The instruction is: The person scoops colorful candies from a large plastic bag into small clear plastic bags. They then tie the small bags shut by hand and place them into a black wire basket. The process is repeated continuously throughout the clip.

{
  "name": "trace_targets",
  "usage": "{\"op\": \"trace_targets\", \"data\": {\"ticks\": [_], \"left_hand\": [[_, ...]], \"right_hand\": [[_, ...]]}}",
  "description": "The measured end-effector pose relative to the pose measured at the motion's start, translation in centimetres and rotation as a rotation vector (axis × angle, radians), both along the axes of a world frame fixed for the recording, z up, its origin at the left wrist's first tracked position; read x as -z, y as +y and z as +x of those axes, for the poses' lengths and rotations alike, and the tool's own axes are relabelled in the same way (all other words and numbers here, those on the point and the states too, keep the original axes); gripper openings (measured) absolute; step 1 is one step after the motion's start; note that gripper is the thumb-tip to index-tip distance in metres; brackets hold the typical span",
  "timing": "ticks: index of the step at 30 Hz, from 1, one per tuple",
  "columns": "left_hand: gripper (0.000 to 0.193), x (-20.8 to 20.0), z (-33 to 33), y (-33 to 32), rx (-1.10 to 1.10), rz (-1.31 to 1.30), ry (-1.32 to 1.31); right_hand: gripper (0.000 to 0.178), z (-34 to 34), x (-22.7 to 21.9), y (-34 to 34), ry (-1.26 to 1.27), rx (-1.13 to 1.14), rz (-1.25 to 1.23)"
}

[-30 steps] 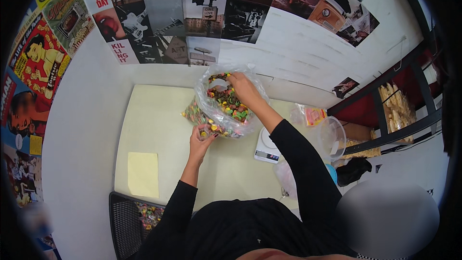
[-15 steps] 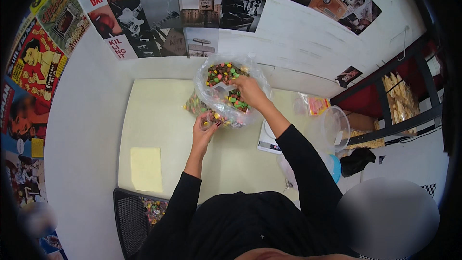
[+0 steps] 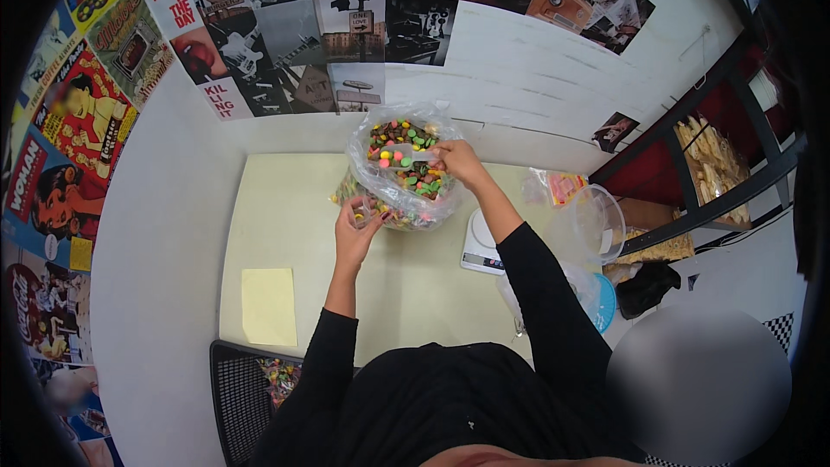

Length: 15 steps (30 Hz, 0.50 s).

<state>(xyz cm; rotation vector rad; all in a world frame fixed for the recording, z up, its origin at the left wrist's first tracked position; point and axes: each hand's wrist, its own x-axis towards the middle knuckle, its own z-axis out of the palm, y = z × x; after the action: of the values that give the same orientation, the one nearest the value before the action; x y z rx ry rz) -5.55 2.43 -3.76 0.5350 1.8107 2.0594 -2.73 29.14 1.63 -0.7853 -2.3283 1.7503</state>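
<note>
A large clear plastic bag [image 3: 367, 175] stands open at the back of the table, filled with small multicoloured candies [image 3: 422, 180]. Over its mouth, my right hand [image 3: 458, 161] grips the handle of a translucent scoop [image 3: 418, 155] that carries yellow, pink and green candies. At the bag's near left side, my left hand [image 3: 354, 233] has its fingers curled around a small clear cup [image 3: 361, 209]; a few candies seem to show through it.
A white digital scale [image 3: 482, 244] sits right of the bag. Beyond it are a clear tub [image 3: 596, 225], a blue lid [image 3: 605, 301] and a packet [image 3: 564, 187]. Yellow paper [image 3: 269, 306] lies at the left. A black chair [image 3: 238, 398] holding a bag of candies [image 3: 281, 378] is by the near edge.
My right hand has lifted the scoop out of the candies, and it now bears a load. My left hand stays beside the bag with the cup. The view has shifted slightly.
</note>
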Motion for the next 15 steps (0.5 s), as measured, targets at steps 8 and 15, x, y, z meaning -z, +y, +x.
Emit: {"op": "trace_targets", "data": {"ticks": [8,15], "left_hand": [[0.054,-8.9,-2.4,2.6,-0.104,-0.249,0.532],[0.056,-11.0,-3.9,6.9,-0.346,-0.398,0.876]], "right_hand": [[0.024,2.9,-6.4,3.0,0.106,0.002,-0.016],[0.024,4.5,-16.6,4.6,0.217,-0.047,0.167]]}}
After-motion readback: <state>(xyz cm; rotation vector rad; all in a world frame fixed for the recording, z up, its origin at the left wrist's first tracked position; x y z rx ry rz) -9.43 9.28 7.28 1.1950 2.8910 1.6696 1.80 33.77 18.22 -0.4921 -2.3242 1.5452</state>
